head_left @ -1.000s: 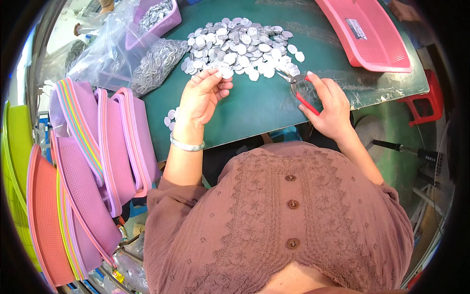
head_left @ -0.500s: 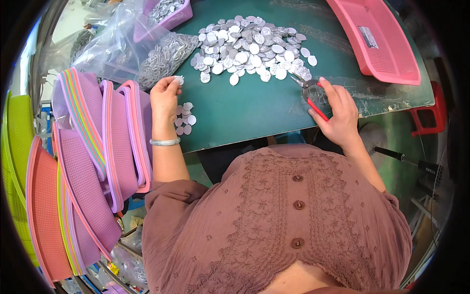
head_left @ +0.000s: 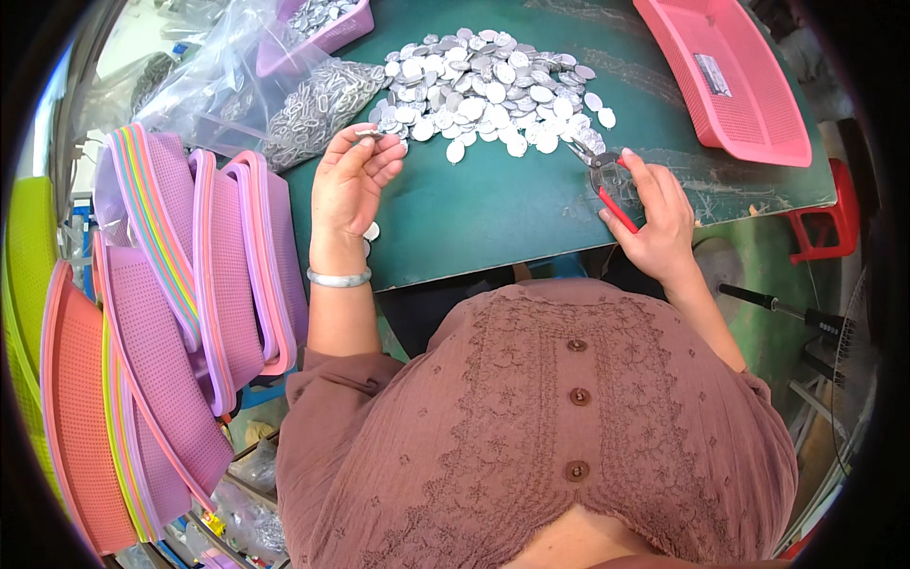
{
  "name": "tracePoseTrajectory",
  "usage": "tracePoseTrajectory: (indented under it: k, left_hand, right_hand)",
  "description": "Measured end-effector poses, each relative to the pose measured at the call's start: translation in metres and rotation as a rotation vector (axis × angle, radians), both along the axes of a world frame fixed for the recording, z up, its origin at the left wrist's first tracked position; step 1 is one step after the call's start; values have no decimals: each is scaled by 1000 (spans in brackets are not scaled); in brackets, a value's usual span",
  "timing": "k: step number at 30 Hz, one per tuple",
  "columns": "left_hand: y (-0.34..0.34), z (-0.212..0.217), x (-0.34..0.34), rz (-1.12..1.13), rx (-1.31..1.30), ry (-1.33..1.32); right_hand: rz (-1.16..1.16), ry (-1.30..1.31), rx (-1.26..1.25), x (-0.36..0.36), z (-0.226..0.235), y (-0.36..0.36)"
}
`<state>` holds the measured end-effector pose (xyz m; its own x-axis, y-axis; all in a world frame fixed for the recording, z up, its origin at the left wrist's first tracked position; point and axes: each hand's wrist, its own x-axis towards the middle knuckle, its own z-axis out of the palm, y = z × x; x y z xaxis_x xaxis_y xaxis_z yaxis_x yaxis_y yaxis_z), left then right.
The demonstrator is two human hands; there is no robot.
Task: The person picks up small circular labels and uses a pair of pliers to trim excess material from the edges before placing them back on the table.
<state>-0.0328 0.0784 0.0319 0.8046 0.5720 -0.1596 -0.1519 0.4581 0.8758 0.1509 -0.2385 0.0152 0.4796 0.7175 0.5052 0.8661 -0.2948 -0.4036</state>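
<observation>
Shifted rightward since the previous frame, the left hand (head_left: pixel 349 190) pinches a small, thin silvery piece (head_left: pixel 369 134) between thumb and forefinger — probably for precision — near the green table (head_left: pixel 474 213)'s left edge. Oval silvery metal discs (head_left: pixel 488 90) lie heaped well in from the near edge, within reach. Farther right, the right hand (head_left: pixel 656 220) grips red-handled steel pliers (head_left: pixel 601 161), handles spread, presumably ready.
</observation>
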Motion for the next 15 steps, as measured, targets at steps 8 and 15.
tracePoseTrajectory:
  k: [8,15]
  left_hand:
    - [-41,23,21,-7,-74,-34]
    - [-46,22,24,-84,-120,-135]
  right_hand:
    - [-5,3,-8,-1,-1,0]
    - [2,-9,-5,0,0,0]
